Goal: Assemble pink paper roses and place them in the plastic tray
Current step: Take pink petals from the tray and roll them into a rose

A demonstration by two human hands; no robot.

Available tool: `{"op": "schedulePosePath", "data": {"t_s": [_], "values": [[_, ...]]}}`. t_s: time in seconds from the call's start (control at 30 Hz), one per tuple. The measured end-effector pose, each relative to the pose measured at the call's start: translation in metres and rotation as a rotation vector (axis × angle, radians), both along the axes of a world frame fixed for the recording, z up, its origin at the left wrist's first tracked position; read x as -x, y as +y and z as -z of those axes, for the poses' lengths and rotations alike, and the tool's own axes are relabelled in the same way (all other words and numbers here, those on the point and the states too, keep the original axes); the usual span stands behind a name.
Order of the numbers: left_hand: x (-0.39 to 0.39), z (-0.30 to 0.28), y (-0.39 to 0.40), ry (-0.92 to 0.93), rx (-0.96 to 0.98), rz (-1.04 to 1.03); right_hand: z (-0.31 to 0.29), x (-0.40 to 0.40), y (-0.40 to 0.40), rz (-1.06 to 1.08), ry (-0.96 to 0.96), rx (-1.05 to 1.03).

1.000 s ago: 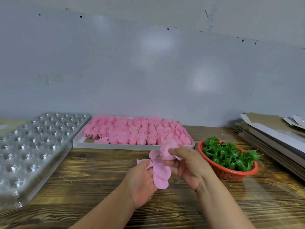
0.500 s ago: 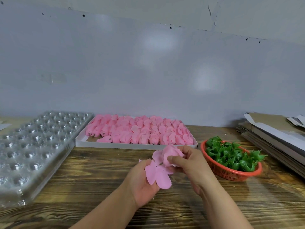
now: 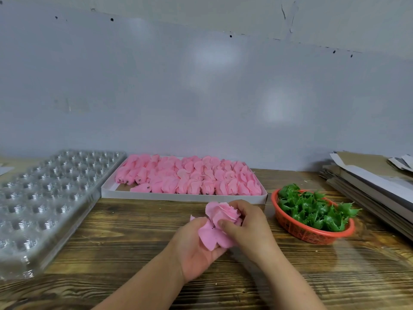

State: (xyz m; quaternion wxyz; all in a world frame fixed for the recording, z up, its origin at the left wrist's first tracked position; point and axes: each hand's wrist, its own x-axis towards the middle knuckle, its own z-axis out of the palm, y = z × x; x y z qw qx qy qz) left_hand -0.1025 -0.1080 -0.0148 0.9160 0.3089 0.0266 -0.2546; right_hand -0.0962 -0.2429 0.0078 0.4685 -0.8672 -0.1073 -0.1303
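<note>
Both hands hold one pink paper rose above the wooden table, near the middle. My right hand grips its curled bud from the right, thumb pressed on the front. Cupped under it, my left hand holds the loose outer petals that hang down. The clear plastic tray, with several round cells, lies at the left and shows no roses. A white flat box behind the hands is full of pink petal bundles.
An orange basket of green plastic sepals stands just right of my right hand. A stack of flat cardboard sheets lies at the far right. A grey wall closes the back of the table.
The hands have drawn closer together and the flat petals have been pushed up against the bud. The rose now sits more tightly gathered between both hands.
</note>
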Motion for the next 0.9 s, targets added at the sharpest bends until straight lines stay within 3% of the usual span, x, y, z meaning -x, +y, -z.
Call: {"op": "schedulePosePath", "data": {"t_s": [0.67,0.9], "values": [[0.0018,-0.0003,-0.0043,-0.038,-0.094,-0.034,0.0032,0.0014,0.0034,-0.053,0.012,-0.081],[-0.0008,0.0027,-0.0043,-0.021,0.015,-0.052,0.0058,0.0044,0.0052,-0.058,-0.08,0.116]]}}
